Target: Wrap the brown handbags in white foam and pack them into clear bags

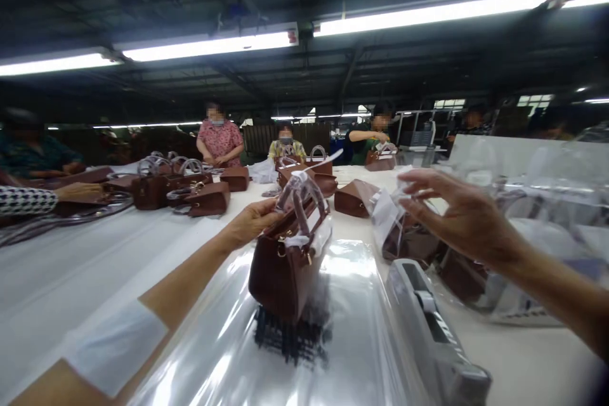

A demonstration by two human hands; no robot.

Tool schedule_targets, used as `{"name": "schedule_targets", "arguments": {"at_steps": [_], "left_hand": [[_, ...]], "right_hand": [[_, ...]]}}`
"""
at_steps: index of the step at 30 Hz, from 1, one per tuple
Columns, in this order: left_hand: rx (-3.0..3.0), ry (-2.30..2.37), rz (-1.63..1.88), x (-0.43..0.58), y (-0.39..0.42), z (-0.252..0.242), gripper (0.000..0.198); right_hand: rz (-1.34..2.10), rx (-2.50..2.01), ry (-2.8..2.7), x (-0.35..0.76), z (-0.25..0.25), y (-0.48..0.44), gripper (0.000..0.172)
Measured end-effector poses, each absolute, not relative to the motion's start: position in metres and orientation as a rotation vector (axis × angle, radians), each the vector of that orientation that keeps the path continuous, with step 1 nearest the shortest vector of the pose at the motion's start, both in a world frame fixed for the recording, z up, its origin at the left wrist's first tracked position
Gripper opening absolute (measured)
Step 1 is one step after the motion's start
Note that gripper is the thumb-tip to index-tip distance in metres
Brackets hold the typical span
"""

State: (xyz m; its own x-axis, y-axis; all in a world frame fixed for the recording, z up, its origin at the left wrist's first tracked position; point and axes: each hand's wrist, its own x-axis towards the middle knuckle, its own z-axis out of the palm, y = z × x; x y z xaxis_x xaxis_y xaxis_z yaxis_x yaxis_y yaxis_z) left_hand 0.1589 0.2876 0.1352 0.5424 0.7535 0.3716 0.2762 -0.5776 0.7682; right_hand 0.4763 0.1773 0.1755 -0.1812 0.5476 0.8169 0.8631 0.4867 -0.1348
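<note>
A brown handbag (285,266) with wrapped handles and gold-coloured hardware stands in front of me, over a pile of clear plastic bags (223,355). My left hand (259,219) is closed on the handbag's upper left edge, by the base of the handles. A white strip (328,162) sticks up from the handles. To the right, my right hand (447,209) is raised with thumb and fingers apart. Its fingertips are close to white wrapping (387,212) around another brown bag; whether they touch it is unclear. Black print shows through the plastic beneath the handbag.
A grey tape dispenser (432,330) lies right of the plastic pile. Plastic-wrapped bags (533,254) crowd the right side. More brown handbags (204,198) stand further back on the white table (52,285). Co-workers sit or stand along the far side; a checked sleeve (26,200) reaches in from the left.
</note>
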Motion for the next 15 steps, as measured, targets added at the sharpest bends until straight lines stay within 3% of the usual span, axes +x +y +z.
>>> {"name": "schedule_targets", "arguments": {"at_steps": [6,7,11,15], "left_hand": [[2.021,0.558,0.980,0.108,0.196,0.185,0.030],[1.996,0.514,0.926,0.106,0.184,0.185,0.029],[1.888,0.435,0.662,0.103,0.157,0.158,0.031],[1.860,0.449,0.585,0.102,0.153,0.114,0.038]], "right_hand": [[-0.375,-0.970,-1.923,0.373,0.216,0.129,0.075],[-0.320,-0.967,-1.933,0.367,0.219,0.121,0.076],[0.264,-1.048,-2.024,0.351,0.204,0.101,0.036],[0.511,-1.192,-1.866,0.331,0.154,0.085,0.040]]}}
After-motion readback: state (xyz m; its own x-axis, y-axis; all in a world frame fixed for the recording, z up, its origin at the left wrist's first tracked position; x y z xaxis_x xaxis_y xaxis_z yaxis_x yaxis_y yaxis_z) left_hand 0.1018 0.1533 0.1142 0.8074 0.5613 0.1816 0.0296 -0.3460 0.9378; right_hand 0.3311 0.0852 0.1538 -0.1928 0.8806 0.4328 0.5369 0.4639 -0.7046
